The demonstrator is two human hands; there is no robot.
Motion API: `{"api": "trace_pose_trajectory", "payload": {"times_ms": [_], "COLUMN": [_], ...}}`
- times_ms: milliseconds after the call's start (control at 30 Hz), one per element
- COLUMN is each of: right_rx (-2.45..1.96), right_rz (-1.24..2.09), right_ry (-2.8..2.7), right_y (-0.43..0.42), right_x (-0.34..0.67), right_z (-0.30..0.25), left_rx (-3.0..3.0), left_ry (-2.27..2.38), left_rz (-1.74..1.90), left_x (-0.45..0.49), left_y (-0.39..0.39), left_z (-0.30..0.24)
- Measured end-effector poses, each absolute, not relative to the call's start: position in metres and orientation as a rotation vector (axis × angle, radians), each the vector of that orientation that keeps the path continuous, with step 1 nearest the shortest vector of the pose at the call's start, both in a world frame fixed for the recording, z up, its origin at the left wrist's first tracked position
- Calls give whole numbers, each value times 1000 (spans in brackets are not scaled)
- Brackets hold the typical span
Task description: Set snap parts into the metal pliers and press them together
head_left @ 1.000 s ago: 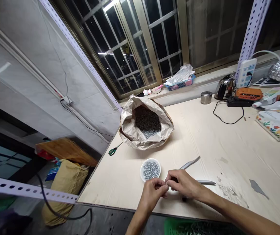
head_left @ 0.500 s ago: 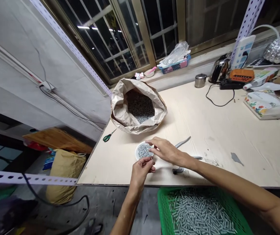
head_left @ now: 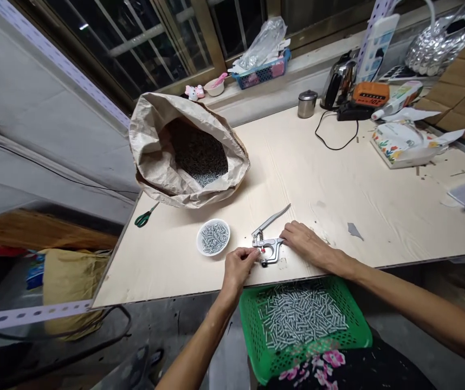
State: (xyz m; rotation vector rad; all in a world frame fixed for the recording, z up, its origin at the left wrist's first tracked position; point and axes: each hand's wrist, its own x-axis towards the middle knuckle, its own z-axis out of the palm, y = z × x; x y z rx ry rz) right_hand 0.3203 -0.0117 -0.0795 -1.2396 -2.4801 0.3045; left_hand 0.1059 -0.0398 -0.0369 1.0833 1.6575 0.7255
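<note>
A silver press plier tool (head_left: 268,240) lies on the pale wooden table (head_left: 338,195) near its front edge. My left hand (head_left: 238,265) pinches something small at the tool's jaw. On the tool's lower handle rests my right hand (head_left: 303,242), fingers curled over it. Left of the tool stands a small white bowl (head_left: 213,237) of silver metal pieces. A green basket (head_left: 299,324) full of small silver tubes sits on my lap below the table edge.
An open paper sack (head_left: 183,151) of dark small parts stands at the back left, green scissors (head_left: 145,216) beside it. A kettle (head_left: 338,81), steel cup (head_left: 307,103), orange device (head_left: 369,93), black cable and tissue pack (head_left: 403,143) are at the back right.
My right hand left the white bowl and came back to the plier tool. My left hand moved its small piece to the tool's jaw. The view tilted down, showing the green basket.
</note>
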Motion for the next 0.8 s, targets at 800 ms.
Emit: {"api": "trace_pose_trajectory", "payload": {"times_ms": [800], "right_rx": [-1126], "right_rz": [208], "right_ry": [-2492], "right_y": [-23], "right_x": [317], "right_z": [-86], "left_rx": [914], "left_ry": [1557], "left_rz": [101], "left_x": [101], "left_y": [-21], "left_z": [-34]}}
